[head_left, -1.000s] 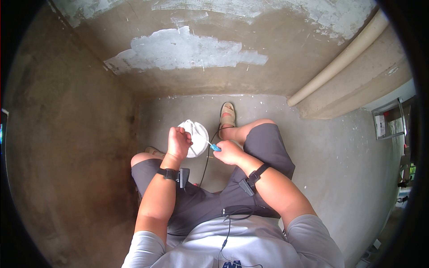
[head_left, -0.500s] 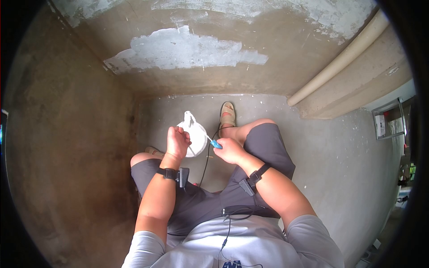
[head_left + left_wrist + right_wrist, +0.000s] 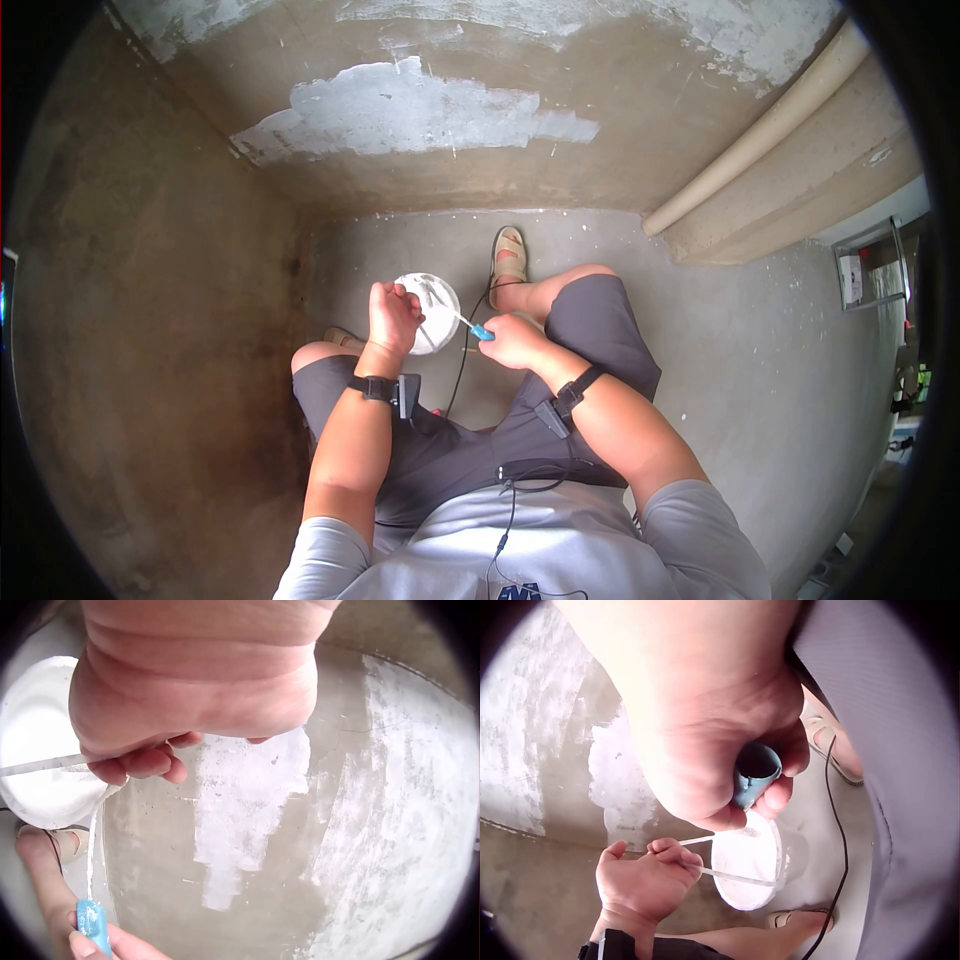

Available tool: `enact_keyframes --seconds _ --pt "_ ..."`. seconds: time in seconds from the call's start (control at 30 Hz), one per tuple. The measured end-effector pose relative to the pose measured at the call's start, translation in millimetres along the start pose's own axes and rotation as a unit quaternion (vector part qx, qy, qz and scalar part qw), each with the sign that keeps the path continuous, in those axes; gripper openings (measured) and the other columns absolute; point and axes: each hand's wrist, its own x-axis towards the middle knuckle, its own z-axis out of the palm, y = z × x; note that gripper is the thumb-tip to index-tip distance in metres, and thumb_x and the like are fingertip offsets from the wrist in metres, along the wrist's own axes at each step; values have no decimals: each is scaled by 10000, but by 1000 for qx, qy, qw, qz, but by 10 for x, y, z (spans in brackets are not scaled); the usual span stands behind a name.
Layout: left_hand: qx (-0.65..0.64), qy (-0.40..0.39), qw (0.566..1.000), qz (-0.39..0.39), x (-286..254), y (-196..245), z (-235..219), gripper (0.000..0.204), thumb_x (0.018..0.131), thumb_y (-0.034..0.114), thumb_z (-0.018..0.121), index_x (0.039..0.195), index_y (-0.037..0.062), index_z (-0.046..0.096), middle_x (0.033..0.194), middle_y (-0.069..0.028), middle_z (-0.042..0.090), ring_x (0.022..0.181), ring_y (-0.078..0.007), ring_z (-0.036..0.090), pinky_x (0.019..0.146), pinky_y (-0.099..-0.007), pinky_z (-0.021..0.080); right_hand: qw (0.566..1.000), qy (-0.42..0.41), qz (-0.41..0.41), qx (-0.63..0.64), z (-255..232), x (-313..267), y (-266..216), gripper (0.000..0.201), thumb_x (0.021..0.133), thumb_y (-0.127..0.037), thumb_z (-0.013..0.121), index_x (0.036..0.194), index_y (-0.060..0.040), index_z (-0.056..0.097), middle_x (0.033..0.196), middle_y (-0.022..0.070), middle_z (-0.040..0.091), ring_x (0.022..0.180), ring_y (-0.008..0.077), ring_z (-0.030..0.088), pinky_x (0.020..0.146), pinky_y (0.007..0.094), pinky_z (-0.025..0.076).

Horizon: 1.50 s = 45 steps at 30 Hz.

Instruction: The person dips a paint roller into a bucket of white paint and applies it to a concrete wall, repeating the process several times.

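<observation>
A white bucket (image 3: 437, 346) of white paint hangs from my left hand (image 3: 394, 320), which grips its pale bail handle (image 3: 731, 877). My right hand (image 3: 514, 342) holds the blue handle (image 3: 482, 331) of what looks like a paint roller. In the right wrist view the fingers wrap that blue grip, its hollow end facing the camera. From the grip a thin, white-coated shaft (image 3: 91, 855) runs to the bucket. The roller's head is down inside the bucket, white against the white paint and hard to make out.
Ahead, the brown wall (image 3: 350, 185) bears a white patch (image 3: 420, 110). A pipe (image 3: 760, 130) runs along the right side. A black cable (image 3: 461, 375) hangs between the legs, near a sandalled foot (image 3: 509, 260). White specks dot the grey floor (image 3: 720, 350).
Half a second ago the roller's head stuck up past the bucket's far rim; now it is lowered inside. The bucket and left hand have shifted slightly left. Both hands keep their hold.
</observation>
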Motion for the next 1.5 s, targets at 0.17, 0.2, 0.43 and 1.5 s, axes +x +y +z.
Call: enact_keyframes --seconds 0.17,0.2,0.43,1.5 --pt "11 4 1000 -8 -36 0 46 272 900 405 439 759 178 490 714 -60 525 672 -208 461 650 -361 366 1000 -7 26 -7 -7 25 -10 220 846 -238 634 851 -21 666 804 202 677 797 378 675 712 475 512" --pt "13 1 1000 -7 -44 0 52 271 902 403 439 757 179 488 713 -55 521 670 -205 460 649 -358 364 1000 2 23 -8 5 23 -1 224 852 -243 635 862 -21 662 800 201 676 799 381 675 711 477 511" --pt "8 5 1000 5 -39 -8 57 265 903 405 442 764 182 479 718 -39 508 679 -197 462 651 -352 365 998 18 2 60 17 41 26 242 876 -252 645 883 -11 622 737 182 654 701 359 656 660 458 495" --pt "35 -9 999 -12 -78 7 67 272 897 421 407 776 187 478 715 -48 492 677 -204 449 642 -361 361 984 -57 52 163 61 92 105 192 920 -192 646 822 -34 595 650 30 592 494 117 546 449 297 432"
